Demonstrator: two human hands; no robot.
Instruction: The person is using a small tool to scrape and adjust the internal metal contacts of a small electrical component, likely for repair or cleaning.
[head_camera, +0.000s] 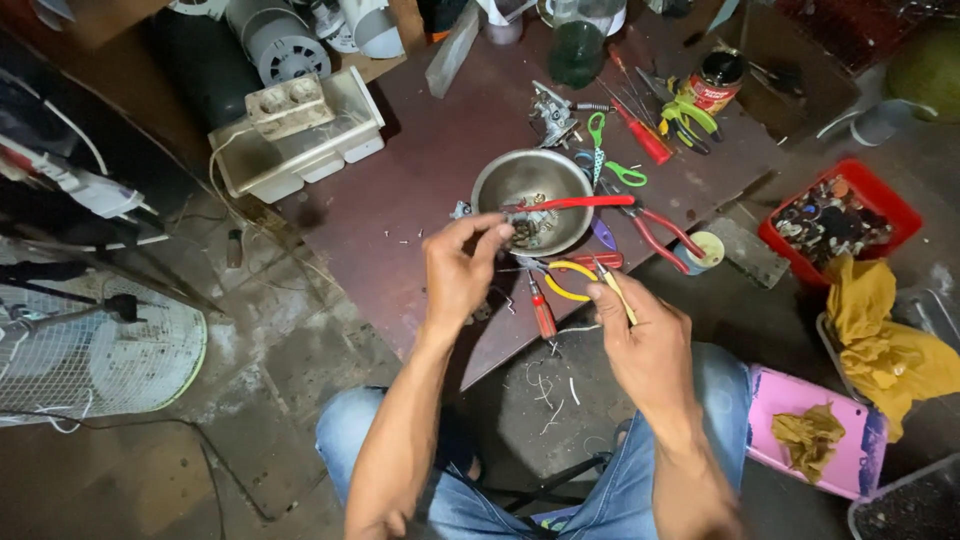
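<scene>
Your left hand (458, 272) is pinching a small metal part (507, 231) by the steel bowl (530, 180); your right hand (648, 350) is gripping a thin yellow-handled tool (617, 291).

A small grey metal part (503, 229) sat pinched upright at my left fingertips, just over the steel bowl's rim; a thin yellow-handled tool (618, 292) lay slanted in my right grip.

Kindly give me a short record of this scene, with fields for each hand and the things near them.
Left hand: pinches a small metal part at the rim of the steel bowl
Right hand: holds a thin yellow-handled tool
On bowl: red-handled pliers
Surface: dark board
Nearby: red screwdriver, green scissors
</scene>
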